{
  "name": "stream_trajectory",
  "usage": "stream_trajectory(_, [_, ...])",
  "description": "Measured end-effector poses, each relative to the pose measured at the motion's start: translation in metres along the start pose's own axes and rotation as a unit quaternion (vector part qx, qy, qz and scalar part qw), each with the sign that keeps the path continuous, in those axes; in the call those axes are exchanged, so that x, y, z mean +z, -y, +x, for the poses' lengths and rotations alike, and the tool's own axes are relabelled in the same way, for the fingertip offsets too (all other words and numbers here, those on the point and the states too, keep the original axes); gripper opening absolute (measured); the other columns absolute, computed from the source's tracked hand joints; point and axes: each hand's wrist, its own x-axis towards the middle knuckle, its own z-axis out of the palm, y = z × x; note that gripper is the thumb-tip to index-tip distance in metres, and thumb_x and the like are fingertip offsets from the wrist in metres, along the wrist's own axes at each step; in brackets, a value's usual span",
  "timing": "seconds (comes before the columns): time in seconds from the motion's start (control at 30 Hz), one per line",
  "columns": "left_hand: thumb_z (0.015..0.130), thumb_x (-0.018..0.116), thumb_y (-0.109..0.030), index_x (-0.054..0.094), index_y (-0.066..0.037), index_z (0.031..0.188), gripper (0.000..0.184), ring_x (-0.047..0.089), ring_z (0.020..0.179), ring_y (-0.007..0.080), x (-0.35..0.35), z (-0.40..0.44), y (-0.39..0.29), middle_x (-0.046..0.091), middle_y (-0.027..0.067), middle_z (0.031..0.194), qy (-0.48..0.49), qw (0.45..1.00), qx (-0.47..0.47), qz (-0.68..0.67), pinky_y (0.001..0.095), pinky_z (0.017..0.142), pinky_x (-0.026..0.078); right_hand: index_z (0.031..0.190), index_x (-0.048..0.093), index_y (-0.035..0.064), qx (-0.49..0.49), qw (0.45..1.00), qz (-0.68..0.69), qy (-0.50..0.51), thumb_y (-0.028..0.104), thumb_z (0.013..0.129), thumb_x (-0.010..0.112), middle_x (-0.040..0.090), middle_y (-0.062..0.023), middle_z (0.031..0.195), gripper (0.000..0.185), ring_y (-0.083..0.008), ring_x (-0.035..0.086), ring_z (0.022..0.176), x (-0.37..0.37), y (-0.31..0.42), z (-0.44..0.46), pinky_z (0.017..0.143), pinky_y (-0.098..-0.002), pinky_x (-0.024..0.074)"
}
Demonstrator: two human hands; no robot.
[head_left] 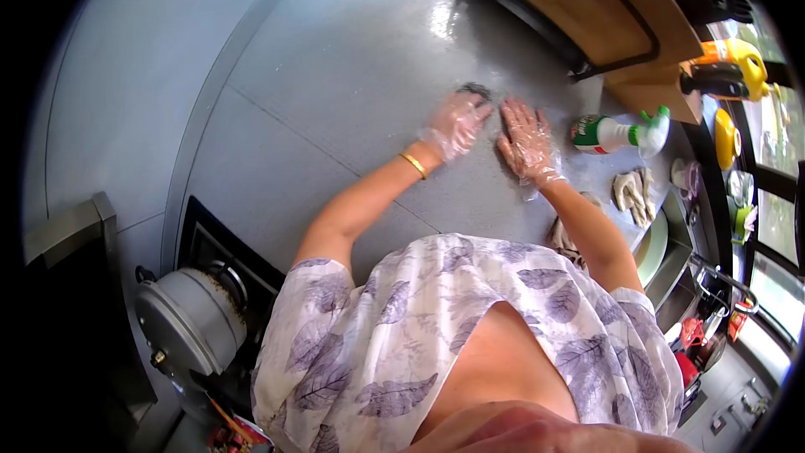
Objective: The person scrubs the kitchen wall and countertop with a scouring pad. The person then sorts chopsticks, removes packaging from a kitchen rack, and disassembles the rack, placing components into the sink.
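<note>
Grey bench under two gloved hands, rubbing apparently under way

Shiny grey bench (352,50) fills most of my feed, a lidded pot (189,319) standing at its near left corner. Rightward, around the middle of the bench, I see the left hand (461,122) with a dark pad (476,89) beneath its curled, blurred fingers; I read that as holding, but can't tell how firm the grip is. Just beside it, the right hand (526,143) lies flat on the bench, fingers slightly parted, holding nothing. Toward the right edge, a spray bottle (592,134) stands clear of both hands, and some pale cloths (631,193) lie nearer the person.

From here I judge the rubbing begun and unfinished, since the pad is in use. No border parts worked surface from unworked, so I can't tell how much is left.
</note>
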Motion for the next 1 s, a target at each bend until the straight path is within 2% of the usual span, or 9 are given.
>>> stream_trajectory(0.03, [0.08, 0.055, -0.024, 0.059, -0.012, 0.108, 0.031, 0.055, 0.102, 0.0316, -0.018, 0.003, -0.002, 0.057, 0.0149, 0.111, 0.017, 0.984, 0.026, 0.177, 0.0409, 0.089, 0.043, 0.135, 0.034, 0.0093, -0.003, 1.0, 0.003, -0.005, 0.027, 0.08, 0.05, 0.033, -0.0081, 0.142, 0.06, -0.0233, 0.028, 0.132, 0.0, 0.0, 0.0, 0.108, -0.0476, 0.0161])
stream_trajectory(0.13, [0.077, 0.057, -0.017, 0.062, -0.009, 0.093, 0.019, 0.058, 0.092, 0.0327, -0.027, 0.001, -0.003, 0.059, 0.015, 0.103, -0.017, 0.994, 0.003, 0.11, 0.0397, 0.079, 0.047, 0.135, 0.033, 0.0091, -0.004, 1.0, 0.012, -0.014, 0.029, 0.081, 0.05, 0.032, -0.0081, 0.142, 0.06, -0.0233, 0.028, 0.132, 0.006, -0.002, -0.004, 0.108, -0.0472, 0.0149])
stream_trajectory(0.2, [0.073, 0.057, -0.012, 0.065, -0.011, 0.089, 0.019, 0.057, 0.094, 0.0308, -0.036, -0.002, 0.003, 0.062, 0.0132, 0.096, -0.009, 0.985, 0.028, 0.167, 0.0424, 0.083, 0.044, 0.137, 0.031, 0.0092, 0.005, 1.0, 0.013, -0.001, 0.031, 0.083, 0.049, 0.029, -0.0079, 0.144, 0.061, -0.0226, 0.026, 0.133, 0.008, -0.004, -0.005, 0.11, -0.0465, 0.0122])
stream_trajectory(0.27, [0.07, 0.057, -0.012, 0.066, -0.011, 0.082, 0.014, 0.058, 0.093, 0.0279, -0.049, -0.008, 0.021, 0.063, 0.0104, 0.086, 0.054, 0.974, -0.144, 0.163, 0.0428, 0.085, 0.043, 0.138, 0.029, 0.0082, 0.015, 0.999, 0.029, 0.018, 0.033, 0.084, 0.049, 0.026, -0.009, 0.145, 0.063, -0.0227, 0.022, 0.135, 0.007, -0.003, -0.006, 0.11, -0.0463, 0.0103])
stream_trajectory(0.4, [0.077, 0.056, -0.035, 0.069, -0.013, 0.083, 0.026, 0.059, 0.09, 0.0297, -0.105, -0.015, -0.002, 0.066, 0.011, 0.093, 0.093, 0.929, -0.071, 0.35, 0.0499, 0.081, 0.043, 0.127, 0.042, 0.0043, 0.006, 0.995, 0.096, -0.007, 0.038, 0.079, 0.055, 0.033, -0.0172, 0.139, 0.06, -0.0293, 0.029, 0.131, -0.019, 0.014, -0.019, 0.106, -0.053, 0.0169])
stream_trajectory(0.57, [0.085, 0.044, -0.038, 0.066, -0.006, 0.083, 0.039, 0.06, 0.078, 0.0344, -0.15, 0.016, -0.053, 0.063, 0.0181, 0.086, 0.332, 0.892, -0.286, 0.114, 0.0414, 0.07, 0.045, 0.121, 0.048, 0.0044, -0.08, 0.981, 0.162, -0.077, 0.023, 0.075, 0.061, 0.04, -0.0161, 0.135, 0.051, -0.0297, 0.039, 0.124, -0.119, 0.037, -0.037, 0.104, -0.0459, 0.026])
stream_trajectory(0.67, [0.085, 0.046, -0.035, 0.063, -0.006, 0.084, 0.034, 0.056, 0.063, 0.0349, -0.142, 0.024, -0.057, 0.058, 0.0197, 0.072, 0.426, 0.845, -0.216, 0.241, 0.0382, 0.061, 0.044, 0.119, 0.05, 0.0042, -0.064, 0.972, 0.172, -0.148, 0.014, 0.074, 0.061, 0.046, -0.0151, 0.13, 0.048, -0.0297, 0.046, 0.118, -0.158, 0.022, -0.042, 0.1, -0.0424, 0.0333])
stream_trajectory(0.77, [0.085, 0.047, -0.035, 0.058, -0.002, 0.076, 0.036, 0.052, 0.059, 0.0345, -0.141, 0.03, -0.07, 0.055, 0.0205, 0.068, 0.508, 0.829, -0.145, 0.182, 0.0404, 0.058, 0.042, 0.119, 0.051, 0.0047, -0.015, 0.971, 0.122, -0.205, 0.008, 0.075, 0.057, 0.049, -0.0156, 0.127, 0.044, -0.0298, 0.049, 0.115, -0.191, 0.001, -0.04, 0.097, -0.0419, 0.0382])
stream_trajectory(1.0, [0.087, 0.044, -0.042, 0.06, -0.006, 0.078, 0.041, 0.052, 0.06, 0.0339, -0.135, 0.032, -0.066, 0.059, 0.0193, 0.073, 0.48, 0.824, -0.171, 0.25, 0.0403, 0.061, 0.044, 0.116, 0.05, 0.0028, -0.024, 0.949, -0.053, -0.309, 0.01, 0.078, 0.052, 0.058, -0.0188, 0.106, 0.039, -0.0324, 0.055, 0.101, -0.229, -0.053, 0.052, 0.085, -0.0424, 0.0435])
